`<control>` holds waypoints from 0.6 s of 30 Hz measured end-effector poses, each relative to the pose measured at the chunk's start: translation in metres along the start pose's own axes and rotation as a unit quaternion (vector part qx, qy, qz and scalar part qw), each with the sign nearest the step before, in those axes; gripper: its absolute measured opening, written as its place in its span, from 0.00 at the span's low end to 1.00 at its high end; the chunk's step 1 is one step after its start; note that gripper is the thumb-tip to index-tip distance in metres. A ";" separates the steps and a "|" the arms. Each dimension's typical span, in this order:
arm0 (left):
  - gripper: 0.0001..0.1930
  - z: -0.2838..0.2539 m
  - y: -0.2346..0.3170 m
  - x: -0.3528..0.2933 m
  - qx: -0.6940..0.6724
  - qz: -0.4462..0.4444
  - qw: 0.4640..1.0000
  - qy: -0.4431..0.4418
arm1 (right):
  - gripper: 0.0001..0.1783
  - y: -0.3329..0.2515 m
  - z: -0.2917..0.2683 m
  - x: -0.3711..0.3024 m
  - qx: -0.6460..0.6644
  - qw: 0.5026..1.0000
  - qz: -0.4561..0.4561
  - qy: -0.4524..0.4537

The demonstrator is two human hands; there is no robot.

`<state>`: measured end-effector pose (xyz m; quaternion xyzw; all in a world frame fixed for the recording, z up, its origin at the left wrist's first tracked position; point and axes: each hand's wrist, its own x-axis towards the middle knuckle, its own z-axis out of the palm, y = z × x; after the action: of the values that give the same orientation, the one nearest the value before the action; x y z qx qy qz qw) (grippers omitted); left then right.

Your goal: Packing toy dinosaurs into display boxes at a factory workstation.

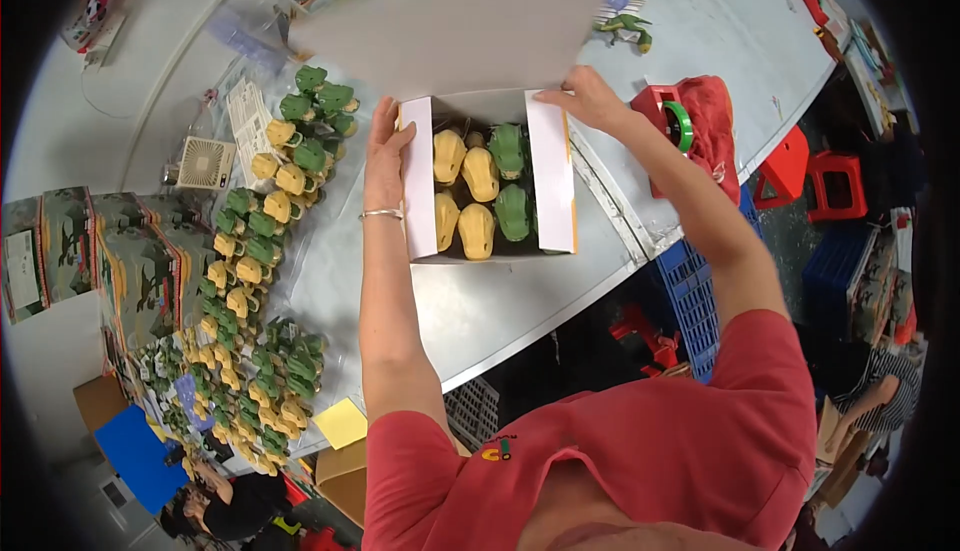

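An open cardboard box (555,176) with white inner flaps stands on the table in front of me, its large lid (450,36) raised at the far side and blurred. Inside lie several yellow toy figures (480,173) on the left and green toy figures (513,213) on the right, rounded tops up. My left hand (385,156) holds the box's left wall, fingers along the outside and thumb at the side flap. At the far right corner, my right hand (590,101) is closed on the box's edge, thumb over the right flap.
Rows of green and yellow toys (250,271) cover the table's left. A small fan (205,163) stands behind them; printed camouflage boxes (155,261) are at far left. To the right are green tape (678,126), red cloth (708,131) and a green dinosaur toy (628,29). Other people work nearby.
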<state>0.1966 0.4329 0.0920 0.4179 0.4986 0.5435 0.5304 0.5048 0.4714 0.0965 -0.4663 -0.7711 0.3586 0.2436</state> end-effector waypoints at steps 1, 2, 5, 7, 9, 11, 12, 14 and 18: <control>0.23 -0.001 0.001 0.001 -0.065 -0.050 0.996 -0.027 | 0.17 0.001 0.005 -0.007 -0.050 0.993 -0.098 0.052; 0.21 -0.003 0.003 0.004 -0.129 -0.095 0.986 -0.054 | 0.21 0.007 0.005 -0.009 -0.090 0.962 -0.256 0.027; 0.16 -0.037 -0.013 -0.002 -0.075 -0.008 0.991 -0.114 | 0.36 -0.056 -0.004 -0.027 -0.277 0.943 -0.140 -0.121; 0.18 -0.039 -0.004 -0.001 -0.063 -0.083 0.991 -0.086 | 0.44 -0.076 -0.002 -0.044 -0.429 0.853 -0.276 -0.110; 0.20 -0.037 0.009 -0.009 -0.105 -0.114 0.980 -0.122 | 0.45 -0.068 0.010 -0.058 -0.409 0.873 -0.243 -0.104; 0.25 -0.031 0.026 -0.028 -0.061 -0.159 0.969 -0.178 | 0.48 -0.065 0.015 -0.064 -0.335 0.914 -0.191 -0.124; 0.25 -0.029 0.027 -0.042 -0.061 -0.162 0.969 -0.179 | 0.48 -0.068 0.016 -0.065 -0.333 0.915 -0.189 -0.125; 0.28 -0.029 0.029 -0.077 0.221 -0.025 0.959 -0.177 | 0.47 -0.075 0.019 -0.070 -0.463 0.865 -0.147 -0.122; 0.29 -0.034 0.048 -0.139 0.399 -0.058 0.910 -0.099 | 0.34 -0.077 0.032 -0.101 -0.228 0.971 -0.034 0.057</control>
<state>0.1674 0.2948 0.1444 0.6162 0.6424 0.2237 0.3969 0.4850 0.3474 0.1330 -0.5024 -0.8329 0.1377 0.1869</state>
